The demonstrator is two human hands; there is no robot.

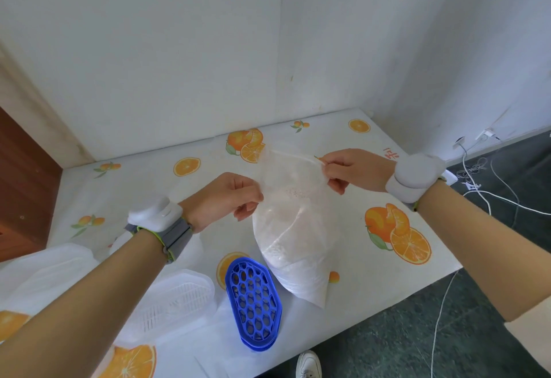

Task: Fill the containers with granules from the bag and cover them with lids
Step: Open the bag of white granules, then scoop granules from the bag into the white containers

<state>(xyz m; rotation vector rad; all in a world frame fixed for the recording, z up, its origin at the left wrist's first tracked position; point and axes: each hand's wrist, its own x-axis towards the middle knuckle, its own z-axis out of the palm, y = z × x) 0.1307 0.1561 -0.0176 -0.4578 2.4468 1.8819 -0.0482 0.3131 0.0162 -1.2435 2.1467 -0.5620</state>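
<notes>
1. Holding the bag (293, 240) up by its mouth, we pinch the left side of the top with our left hand (226, 199), fingers curled on the film. Our right hand (354, 169) nips the right end of the zip strip between thumb and fingers.
2. The bag hangs over the table (134, 187) with white granules (286, 261) heaped in its lower half. Its bottom corner is near the front edge, just beside the blue container (253, 297). We cannot tell whether it touches the cloth.
3. The white container (179, 303) lies left of the blue one, by our left forearm.
4. As we judge it, the film looks thin and slippery and the load heavy, so a pinch could slip and the bag could drop or tip off the edge.
5. If the mouth opens suddenly, granules could scatter over the table and miss both containers.
</notes>
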